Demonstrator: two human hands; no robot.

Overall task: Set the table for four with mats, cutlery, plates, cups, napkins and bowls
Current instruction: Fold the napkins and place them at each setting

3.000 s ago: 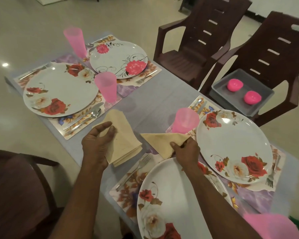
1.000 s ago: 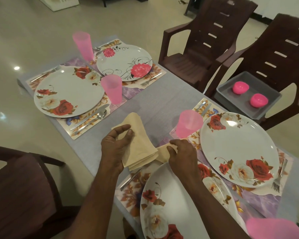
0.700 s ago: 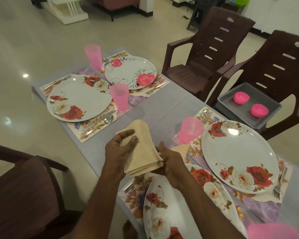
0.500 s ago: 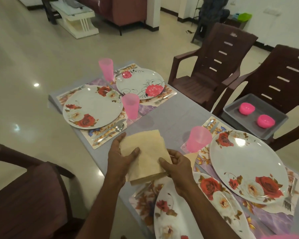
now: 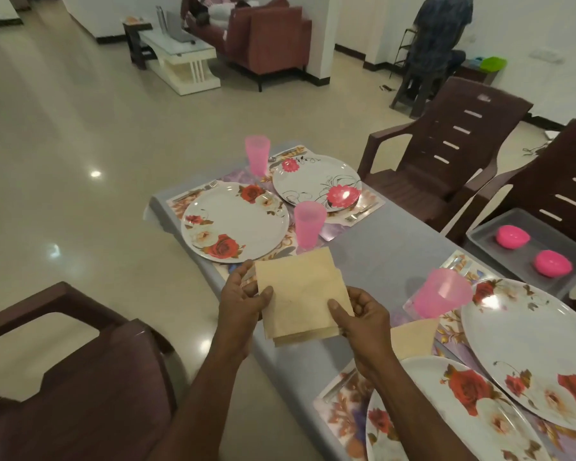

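**Napkins held in both hands**

The left hand and right hand pinch a stack of napkins (thumbs on top) – lifted above the table, between the place settings.

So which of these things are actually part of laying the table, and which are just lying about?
Part of the job:
- stack of beige folded napkins, held by left hand and right hand
- single beige napkin already laid
- floral white plates
- pink plastic cups
- pink bowls in the grey tray

Lying about:
- brown plastic chairs
- maroon sofa
- white coffee table
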